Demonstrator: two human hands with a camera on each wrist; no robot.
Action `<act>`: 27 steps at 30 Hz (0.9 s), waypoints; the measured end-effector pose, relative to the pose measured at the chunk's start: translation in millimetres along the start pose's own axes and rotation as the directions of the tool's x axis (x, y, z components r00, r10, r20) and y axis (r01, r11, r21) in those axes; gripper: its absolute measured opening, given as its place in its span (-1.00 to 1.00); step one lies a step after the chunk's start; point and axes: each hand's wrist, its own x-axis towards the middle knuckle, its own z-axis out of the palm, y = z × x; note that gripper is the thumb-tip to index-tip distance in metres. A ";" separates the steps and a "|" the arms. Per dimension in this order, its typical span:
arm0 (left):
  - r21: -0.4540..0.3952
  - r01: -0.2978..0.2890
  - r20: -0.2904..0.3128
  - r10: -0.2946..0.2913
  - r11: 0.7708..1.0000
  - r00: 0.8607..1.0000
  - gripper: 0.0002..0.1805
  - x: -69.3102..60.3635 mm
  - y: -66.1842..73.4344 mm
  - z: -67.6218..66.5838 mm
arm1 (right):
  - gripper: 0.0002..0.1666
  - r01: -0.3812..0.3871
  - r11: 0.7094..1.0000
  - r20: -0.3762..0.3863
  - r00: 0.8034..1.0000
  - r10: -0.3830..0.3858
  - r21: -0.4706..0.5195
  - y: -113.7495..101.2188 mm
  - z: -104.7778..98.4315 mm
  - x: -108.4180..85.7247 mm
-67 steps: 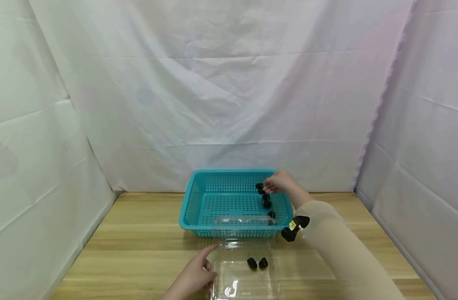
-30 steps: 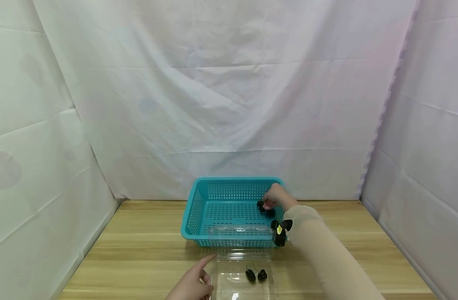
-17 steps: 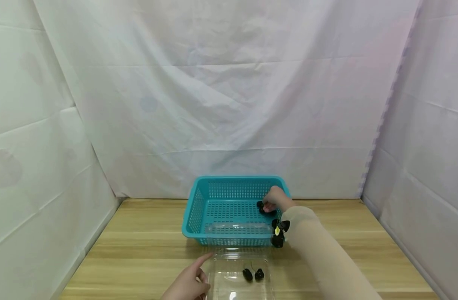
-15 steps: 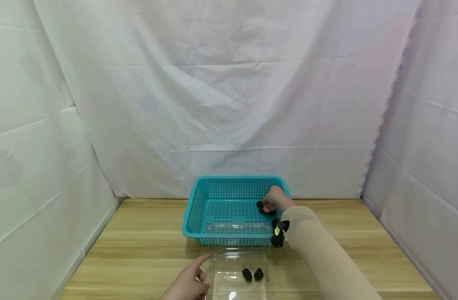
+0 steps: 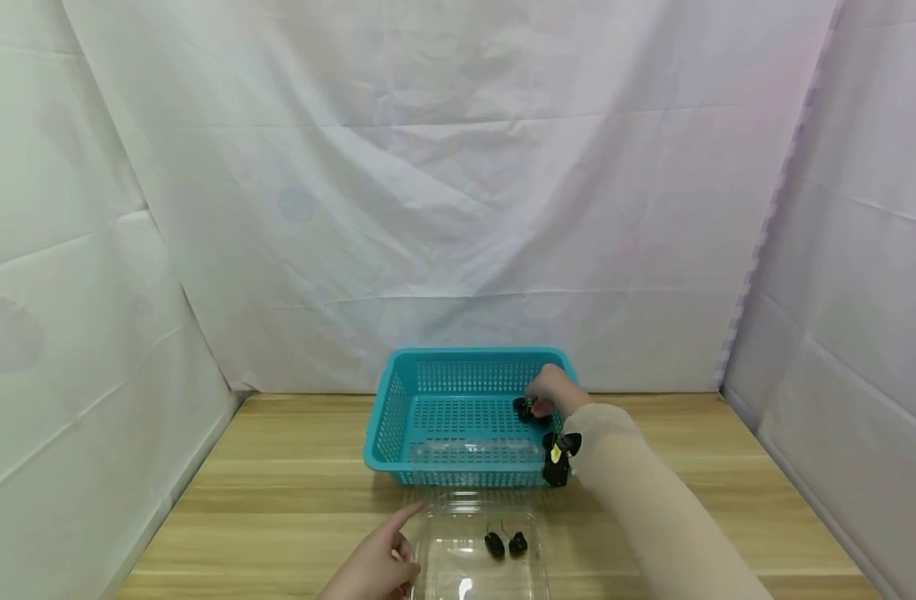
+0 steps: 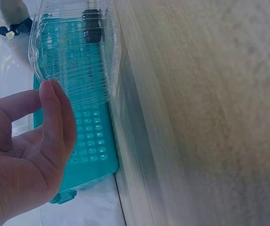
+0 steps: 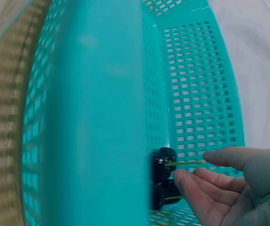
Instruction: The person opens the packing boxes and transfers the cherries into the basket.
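My right hand (image 5: 553,390) reaches into the right side of a turquoise plastic basket (image 5: 473,353). Several dark cherries (image 7: 162,165) with green stems lie there. In the right wrist view one stem points between my thumb and fingers, which stand apart around it. At the bottom of the head view, a clear plastic clamshell box (image 5: 465,575) has its lid folded back against the basket. Two dark cherries (image 5: 494,545) with stems lie in its base. My left hand (image 5: 375,567) touches the box's left edge, one finger stretched along it; the other fingertips are partly hidden.
Wooden tabletop (image 5: 262,492) surrounds the basket and box. White cloth (image 5: 458,208) hangs behind and at both sides, close to the basket's back. A black device (image 5: 557,458) is strapped to my right wrist, over the basket's front right corner.
My right hand has lowered to the cherries in the basket and rises slightly at the end, the fingers parting a little. My left hand keeps its place at the box.
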 end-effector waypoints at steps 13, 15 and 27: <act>-0.038 -0.003 -0.020 0.002 0.999 1.000 -0.14 1.3 1.0 4.1 | -0.59 0.126 0.991 -0.002 0.992 -0.126 -0.050 -13.9 -21.3 -18.0; -0.030 -0.024 -0.021 0.023 0.999 1.000 -0.13 1.8 0.6 5.1 | -0.59 0.160 0.985 -0.007 0.987 -0.161 -0.062 -13.7 -25.0 -22.3; -0.043 -0.057 -0.024 0.056 0.997 0.998 -0.14 1.7 -2.8 11.0 | -0.64 0.317 0.948 -0.005 0.948 -0.317 -0.020 -6.8 -40.4 -56.3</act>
